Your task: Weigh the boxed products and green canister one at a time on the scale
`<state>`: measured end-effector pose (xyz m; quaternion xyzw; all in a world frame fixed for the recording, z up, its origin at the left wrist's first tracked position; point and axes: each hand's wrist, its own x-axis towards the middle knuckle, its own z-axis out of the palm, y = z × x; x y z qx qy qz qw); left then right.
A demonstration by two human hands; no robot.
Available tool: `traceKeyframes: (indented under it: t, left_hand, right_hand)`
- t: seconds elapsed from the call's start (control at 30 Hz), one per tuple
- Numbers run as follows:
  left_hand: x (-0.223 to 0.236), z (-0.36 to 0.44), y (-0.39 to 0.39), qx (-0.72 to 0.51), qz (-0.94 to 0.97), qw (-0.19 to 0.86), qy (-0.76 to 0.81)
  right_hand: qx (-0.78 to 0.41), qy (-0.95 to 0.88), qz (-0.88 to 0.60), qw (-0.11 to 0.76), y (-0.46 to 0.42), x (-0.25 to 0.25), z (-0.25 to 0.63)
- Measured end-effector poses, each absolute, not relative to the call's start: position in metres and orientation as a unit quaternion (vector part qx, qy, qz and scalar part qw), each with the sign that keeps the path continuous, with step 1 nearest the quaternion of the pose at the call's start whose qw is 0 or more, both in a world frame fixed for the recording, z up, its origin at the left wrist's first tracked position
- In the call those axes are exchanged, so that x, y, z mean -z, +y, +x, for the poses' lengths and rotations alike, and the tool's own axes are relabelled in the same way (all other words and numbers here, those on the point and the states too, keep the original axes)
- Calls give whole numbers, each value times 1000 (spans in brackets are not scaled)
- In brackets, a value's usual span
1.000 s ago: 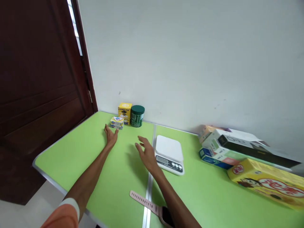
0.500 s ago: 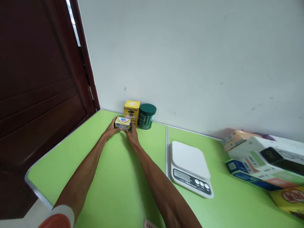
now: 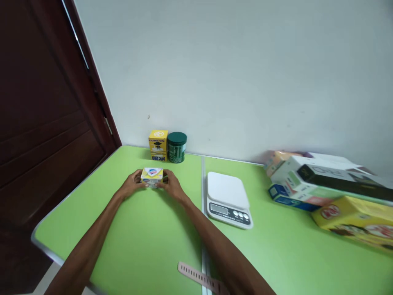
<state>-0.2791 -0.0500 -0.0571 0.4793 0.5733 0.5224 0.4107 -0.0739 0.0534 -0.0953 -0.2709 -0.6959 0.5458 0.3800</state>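
Note:
A small yellow and white carton [image 3: 152, 176], with a red and blue emblem on its top, is gripped from both sides just above or on the green table. My left hand [image 3: 132, 183] has its fingers around the carton's left end, the thumb at the front. On the right end, my right hand [image 3: 171, 184] holds it the same way, thumb at the lower front edge. Behind the carton stand a taller yellow box [image 3: 158, 145] and a dark green lidded canister [image 3: 177, 147], side by side against the wall. Whether the carton touches the table I cannot tell.
A white kitchen scale [image 3: 229, 198] lies right of the table's metal seam. Several cartons [image 3: 325, 176] are stacked by the wall at right, with a yellow pack [image 3: 357, 219] in front. A pink strap [image 3: 196, 275] lies near my right forearm. A dark door [image 3: 46, 123] borders the left.
Both hands have brought the small carton nearer to me, away from the yellow box and canister. The camera view has shifted, showing more of the right-hand cartons and the pink strap.

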Motion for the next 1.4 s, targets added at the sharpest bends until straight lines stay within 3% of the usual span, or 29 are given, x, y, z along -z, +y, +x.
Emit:
traceKeyframes:
  t: [0.3,0.47,0.73,1.03,1.23,1.4]
  left_hand:
    - [25,-217,-85,-484,537,411,556]
    - [-2,-138,-38,-488,603,399,490]
    - [29,-43,40,-467,640,423,440]
    - [41,-47,45,-447,665,368,472]
    - [80,-76,19,-562,497,390,533]
    - [96,-90,4,-589,468,370,545]
  right_hand:
    - [-448,-754,-307,370,-8,44,25]
    - [-384,-753,-335,416,5,9,114]
    - [-337,-730,-417,424,44,26,210]
    - [-371,-688,-448,434,46,38,217]
    - [-410,-572,-506,499,9,63,240]
    - [-365,-547,-530,536,1,85,240]
